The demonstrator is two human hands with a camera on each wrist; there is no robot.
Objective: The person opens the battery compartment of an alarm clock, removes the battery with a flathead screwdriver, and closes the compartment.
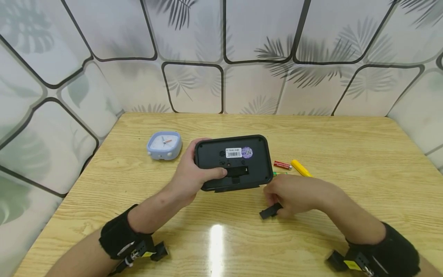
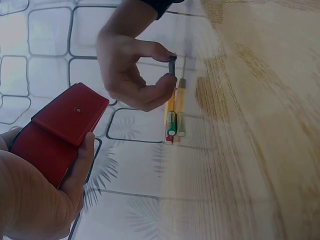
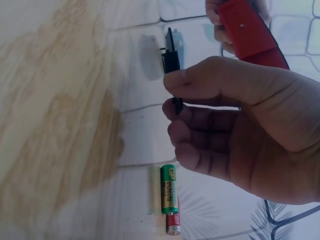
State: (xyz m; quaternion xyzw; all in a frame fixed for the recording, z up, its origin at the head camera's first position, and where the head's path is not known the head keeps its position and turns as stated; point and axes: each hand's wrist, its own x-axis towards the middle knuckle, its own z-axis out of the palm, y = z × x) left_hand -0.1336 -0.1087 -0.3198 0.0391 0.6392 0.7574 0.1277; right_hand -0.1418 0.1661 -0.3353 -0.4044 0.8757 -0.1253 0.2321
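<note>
My left hand grips a flat rectangular device by its left end and holds it above the table. Its black back, with a barcode label, faces me; the wrist views show its red other side. The left thumb lies at the edge of the uncovered battery compartment. Between thumb and index finger, my right hand pinches a small black battery cover, below and right of the device. Beyond that hand lie a red battery and a green battery, the latter mostly hidden in the head view.
A yellow rod-shaped thing lies by the batteries, its near end hidden behind the right hand. At the back left of the wooden table stands a light-blue clock. A patterned wall borders the table's far edge.
</note>
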